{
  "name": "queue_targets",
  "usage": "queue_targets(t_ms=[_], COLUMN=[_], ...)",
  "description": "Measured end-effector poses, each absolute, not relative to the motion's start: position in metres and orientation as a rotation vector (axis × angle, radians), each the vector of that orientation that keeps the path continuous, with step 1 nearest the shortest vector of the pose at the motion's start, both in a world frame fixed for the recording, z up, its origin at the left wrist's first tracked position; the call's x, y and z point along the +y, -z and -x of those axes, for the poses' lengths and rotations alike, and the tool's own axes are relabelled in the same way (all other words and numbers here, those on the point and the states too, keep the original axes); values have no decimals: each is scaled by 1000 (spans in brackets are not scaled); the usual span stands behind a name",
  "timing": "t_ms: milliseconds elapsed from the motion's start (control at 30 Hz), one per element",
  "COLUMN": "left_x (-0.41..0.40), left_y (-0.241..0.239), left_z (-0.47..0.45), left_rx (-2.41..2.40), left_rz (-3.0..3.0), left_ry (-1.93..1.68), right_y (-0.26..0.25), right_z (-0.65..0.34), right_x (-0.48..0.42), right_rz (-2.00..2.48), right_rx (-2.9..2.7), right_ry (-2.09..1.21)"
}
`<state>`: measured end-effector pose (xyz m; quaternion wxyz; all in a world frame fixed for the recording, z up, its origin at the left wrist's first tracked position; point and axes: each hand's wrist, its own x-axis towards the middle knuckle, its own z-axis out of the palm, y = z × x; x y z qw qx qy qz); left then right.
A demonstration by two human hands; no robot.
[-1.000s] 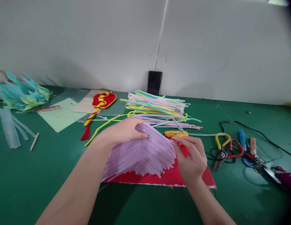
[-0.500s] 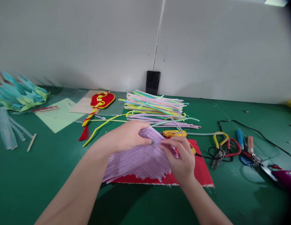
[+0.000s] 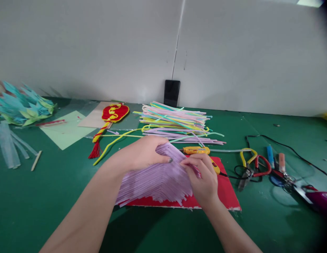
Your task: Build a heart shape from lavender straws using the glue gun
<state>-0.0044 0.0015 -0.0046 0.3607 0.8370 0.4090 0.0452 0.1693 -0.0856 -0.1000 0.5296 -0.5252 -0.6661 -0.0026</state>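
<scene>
A sheet of purple pipe cleaners (image 3: 159,179), laid side by side in a chevron, is held over a red board (image 3: 226,191). My left hand (image 3: 144,153) grips its upper left part, thumb on top and the other fingers hidden underneath. At the upper right edge, my right hand (image 3: 202,175) pinches the purple pipe cleaners between thumb and forefinger. A yellow-handled glue gun (image 3: 196,150) lies just behind my right hand, partly hidden by it. Farther back is a pile of loose pastel pipe cleaners (image 3: 176,119).
Pliers (image 3: 246,172), scissors (image 3: 300,193) and a black cord (image 3: 281,142) lie to the right. A red and yellow fan-shaped ornament (image 3: 114,113), pale green paper (image 3: 68,130), glue sticks (image 3: 7,146) and a turquoise paper-like bunch (image 3: 23,105) are at left. A phone (image 3: 171,92) leans on the wall.
Almost nothing differs. My right hand has shifted very slightly along the edge of the purple sheet, while my left hand keeps the same grip.
</scene>
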Motion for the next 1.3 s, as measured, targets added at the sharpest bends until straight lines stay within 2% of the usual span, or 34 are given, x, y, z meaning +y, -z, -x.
queue_targets(t_ms=[400,567,833,1300], left_x=[9,19,26,33], left_y=[0,-6,-8,11], left_z=[14,35,46,44], left_rx=[1052,1161,1206,1190], left_rz=[-2155,-2148,-2055,-1995], left_ry=[-151,-195,-238,-364], right_y=[101,108,120,117], right_z=[-181,-185,-181,-168], right_x=[-83,-78,-78,-81], right_rz=[1308,1392,1423,1328], right_rx=[-1384,-1169,-1096,-1159], right_ry=[12,-170,-738,-980])
